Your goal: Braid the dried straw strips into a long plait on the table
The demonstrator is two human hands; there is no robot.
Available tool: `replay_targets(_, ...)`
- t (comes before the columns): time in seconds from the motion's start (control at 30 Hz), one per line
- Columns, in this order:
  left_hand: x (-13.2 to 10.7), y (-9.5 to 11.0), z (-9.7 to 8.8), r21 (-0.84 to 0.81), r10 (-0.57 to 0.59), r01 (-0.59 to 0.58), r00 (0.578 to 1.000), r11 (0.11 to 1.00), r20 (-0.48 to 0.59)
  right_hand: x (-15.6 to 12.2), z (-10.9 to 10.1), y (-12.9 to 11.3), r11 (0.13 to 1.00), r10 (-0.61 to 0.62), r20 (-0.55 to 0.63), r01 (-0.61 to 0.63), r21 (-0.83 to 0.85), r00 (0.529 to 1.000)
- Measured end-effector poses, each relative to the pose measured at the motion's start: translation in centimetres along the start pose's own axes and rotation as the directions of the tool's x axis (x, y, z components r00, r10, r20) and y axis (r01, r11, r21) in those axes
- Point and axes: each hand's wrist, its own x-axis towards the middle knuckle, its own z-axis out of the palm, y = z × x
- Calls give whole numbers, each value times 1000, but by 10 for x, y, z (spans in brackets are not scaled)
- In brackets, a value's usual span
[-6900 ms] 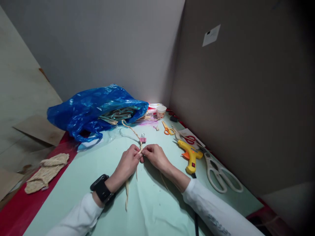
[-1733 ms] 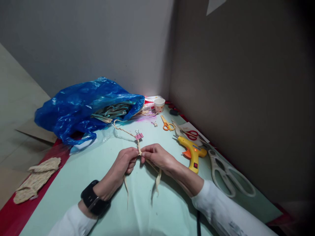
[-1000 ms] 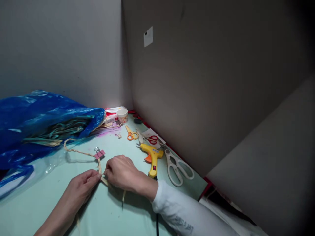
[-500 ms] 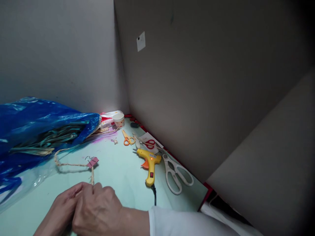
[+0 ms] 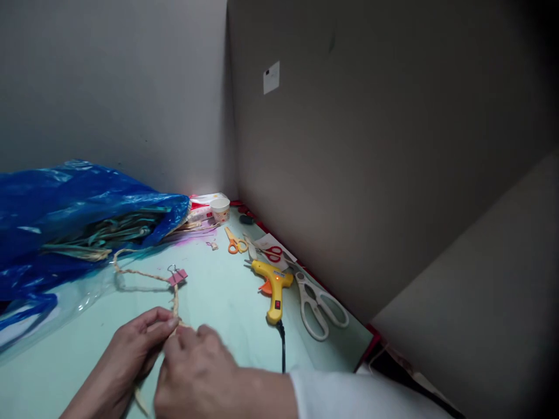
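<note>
Between thumb and fingers, my left hand [image 5: 142,340] pinches a pale twisted fibre cord [image 5: 176,301] near its lower end. My right hand [image 5: 198,361] is closed beside it, slightly blurred, on a strand of the same cord; its fingertips are partly hidden. From my hands the cord runs up to a pink binder clip [image 5: 177,276], then bends left in a loop towards the blue plastic bag. A loose pale strand [image 5: 140,401] hangs below my left hand.
Left lies a blue plastic bag [image 5: 87,192] with dried fibre strips [image 5: 113,230]. A yellow glue gun [image 5: 276,291], its light on, white-handled scissors [image 5: 318,305], orange scissors [image 5: 236,241] and red-handled scissors [image 5: 273,253] lie right. A paper cup [image 5: 220,210] stands behind, near the walls.
My hands have come slightly apart, the right moving rightward, so the cord between them now shows. The whole scene has shifted a little right in view.
</note>
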Motion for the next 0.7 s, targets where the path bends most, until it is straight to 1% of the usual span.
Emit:
replay_targets(0.03, 0, 0, 0, -8, -25, 26, 999, 1000, 26, -1, -15, 16, 996, 33, 119, -42, 76, 992)
replay_targets(0.07, 0, 0, 0, -5, -52, 52, 998, 999, 46, -2, -30, 38, 988, 96, 212, -119, 102, 973)
replay_targets(0.1, 0, 1, 0, 6, -70, 70, 996, 998, 59, -3, -45, 62, 962, 255, 253, -272, 34, 933)
replay_targets(0.13, 0, 1, 0, 20, -74, 73, 996, 997, 56, -3, -56, 88, 908, 414, 276, -416, -51, 868)
replay_targets(0.17, -1, 2, 1, 38, -72, 70, 996, 997, 56, -4, -65, 114, 826, 559, 313, -548, -132, 768)
replay_targets(0.2, -2, 3, 1, 54, -65, 61, 996, 997, 63, -4, -69, 138, 795, 600, 348, -584, -165, 720)
replay_targets(0.23, -3, 3, 1, 64, -53, 48, 996, 997, 70, -5, -68, 158, 782, 615, 381, -598, -179, 690)
replay_targets(0.3, -5, 5, 3, 73, -44, 40, 997, 997, 65, -7, -59, 183, 762, 631, 434, -619, -190, 644)
replay_targets(0.37, -6, 6, 4, 62, -45, 42, 998, 997, 53, -8, -44, 192, 756, 628, 471, -630, -180, 619)
replay_targets(0.43, -7, 8, 5, 47, -46, 44, 998, 998, 52, -8, -32, 192, 749, 625, 498, -640, -168, 601)
replay_targets(0.5, -6, 8, 5, 35, -51, 48, 997, 998, 64, -7, -24, 191, 734, 634, 517, -659, -167, 575)
replay_targets(0.6, -5, 8, 4, 35, -43, 41, 996, 999, 76, -7, -19, 195, 701, 656, 530, -695, -163, 538)
replay_targets(0.67, -3, 8, 2, 46, -37, 33, 995, 998, 94, -7, -20, 198, 683, 666, 521, -718, -138, 534)
replay_targets(0.7, -3, 7, 2, 50, -38, 32, 994, 998, 107, -6, -22, 199, 676, 669, 510, -728, -116, 540)
